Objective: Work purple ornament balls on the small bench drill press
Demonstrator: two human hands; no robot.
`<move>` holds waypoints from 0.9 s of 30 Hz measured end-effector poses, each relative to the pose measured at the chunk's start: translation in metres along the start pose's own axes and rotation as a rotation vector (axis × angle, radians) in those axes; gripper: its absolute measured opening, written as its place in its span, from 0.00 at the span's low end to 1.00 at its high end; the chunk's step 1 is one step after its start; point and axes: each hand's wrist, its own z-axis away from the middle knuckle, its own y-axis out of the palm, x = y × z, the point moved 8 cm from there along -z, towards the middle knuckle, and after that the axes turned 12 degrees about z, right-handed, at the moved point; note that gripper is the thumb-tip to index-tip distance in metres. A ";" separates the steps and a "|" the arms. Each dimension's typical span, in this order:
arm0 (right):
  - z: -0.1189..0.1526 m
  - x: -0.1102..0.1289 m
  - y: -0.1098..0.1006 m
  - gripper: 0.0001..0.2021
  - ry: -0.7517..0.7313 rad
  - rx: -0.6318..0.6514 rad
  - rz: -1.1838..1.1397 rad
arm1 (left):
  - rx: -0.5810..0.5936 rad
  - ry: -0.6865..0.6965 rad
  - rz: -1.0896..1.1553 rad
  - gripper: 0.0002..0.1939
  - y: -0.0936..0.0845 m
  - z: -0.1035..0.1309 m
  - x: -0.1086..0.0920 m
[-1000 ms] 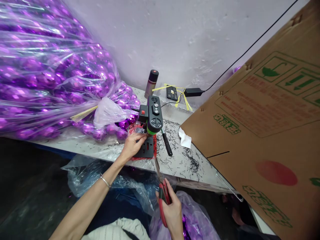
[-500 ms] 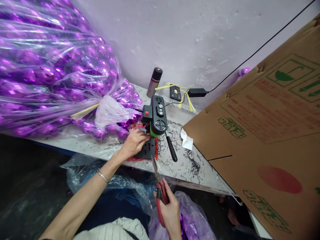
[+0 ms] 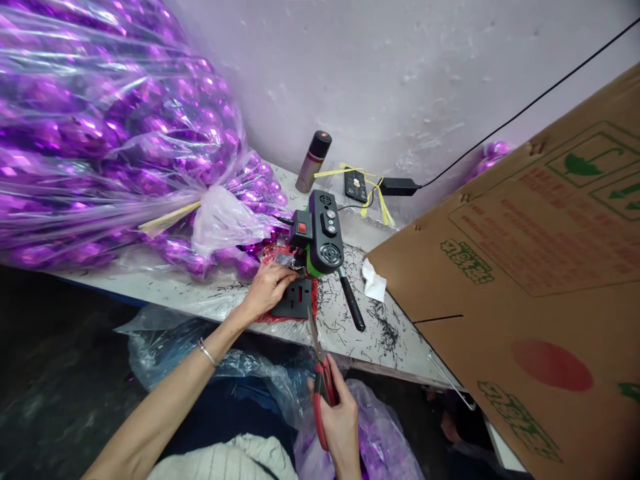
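Observation:
My left hand [image 3: 273, 287] reaches under the head of a small black and green bench drill press [image 3: 326, 230]. Its fingers are pinched together beside the column, above the slotted black base plate [image 3: 299, 303]; whatever they hold is hidden. A red switch shows on the press's side box, and a black-gripped lever [image 3: 353, 303] slants down at its right. My right hand [image 3: 341, 420] grips red-handled scissors [image 3: 319, 373], whose blades point up to the front edge of the base plate. Red material [image 3: 280, 253] lies under and behind the plate.
Clear bags of shiny purple balls [image 3: 115, 133] fill the left. A spray can [image 3: 313, 162], a black adapter [image 3: 397, 187] and yellow ties stand behind the press. Short black bits litter the white table [image 3: 345, 340]. A large cardboard box [image 3: 525, 287] leans at right beside white tissue [image 3: 373, 280].
The view has shifted slightly, so the press appears a little farther right. My left hand stays at the press, and my right hand still holds the scissors in nearly the same place.

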 end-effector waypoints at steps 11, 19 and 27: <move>-0.014 0.011 -0.005 0.32 -0.063 -0.055 0.122 | -0.127 -0.031 0.051 0.08 0.005 0.007 -0.008; -0.004 0.035 -0.014 0.29 -0.342 -0.226 0.522 | -0.183 -0.006 -0.121 0.09 0.000 0.010 -0.034; 0.003 0.049 -0.010 0.30 -0.519 -0.306 0.730 | -0.125 0.136 -0.362 0.09 0.002 0.007 -0.060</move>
